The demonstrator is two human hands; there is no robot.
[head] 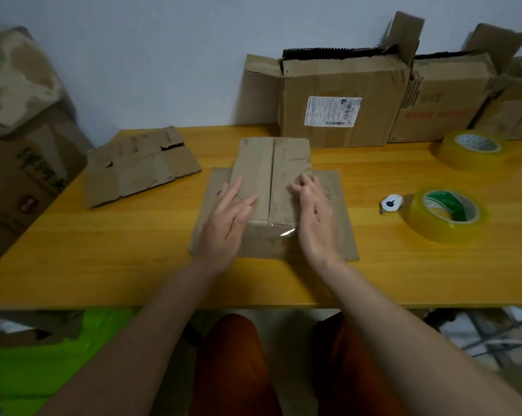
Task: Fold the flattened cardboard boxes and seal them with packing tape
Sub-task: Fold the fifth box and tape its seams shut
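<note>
A small box (271,178) stood in the middle of the yellow table (133,265), resting on a flat sheet of cardboard (340,223) that showed on both sides of it. Its top flaps met along a centre seam, and a strip of clear tape glinted over the near edge. The left hand (228,217) lay on the left part of the top, fingers straight and spread, pressing rather than gripping. The right hand (313,211) lay along the box's right edge, its fingers loosely bent against the cardboard; whether they pinched anything could not be told. To the left, apart from the box, lay a flattened box (139,166). At the right of the table sat two tape rolls: the near roll (447,216), with a small white cutter (391,203) just beside it, and the far roll (471,150). At the back, against the wall, stood a big box (343,97) with a white label, more boxes to its right.
</note>
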